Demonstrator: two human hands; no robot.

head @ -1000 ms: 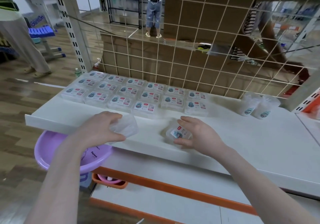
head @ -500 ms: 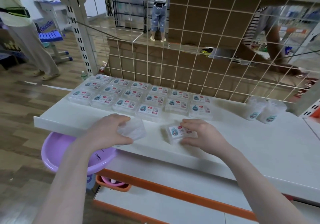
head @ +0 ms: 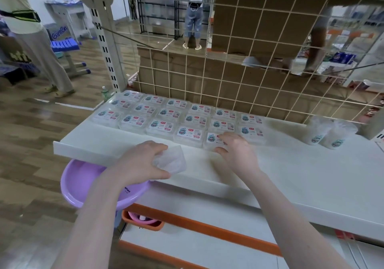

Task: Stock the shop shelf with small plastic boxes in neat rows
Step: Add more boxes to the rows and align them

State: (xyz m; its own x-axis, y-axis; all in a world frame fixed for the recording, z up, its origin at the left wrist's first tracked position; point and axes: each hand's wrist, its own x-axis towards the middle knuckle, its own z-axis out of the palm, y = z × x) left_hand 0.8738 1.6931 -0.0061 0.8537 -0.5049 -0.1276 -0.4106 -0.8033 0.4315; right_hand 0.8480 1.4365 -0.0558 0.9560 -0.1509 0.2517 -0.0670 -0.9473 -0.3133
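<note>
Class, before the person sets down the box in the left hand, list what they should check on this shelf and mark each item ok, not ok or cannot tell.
1. Left hand grips the spare clear box securely: ok, fingers and thumb curl round it.
2. Right hand has seated the labelled box in the front row: cannot tell, the fingers cover part of it.
3. Front row lines up with the rows of boxes behind: ok, edges look even.
4. Free shelf space to the right for the next box: ok, bare white surface shows.
5. Spare box faces label up: cannot tell, no label shows.
6. Two plastic cups stand apart from the rows: ok.
</note>
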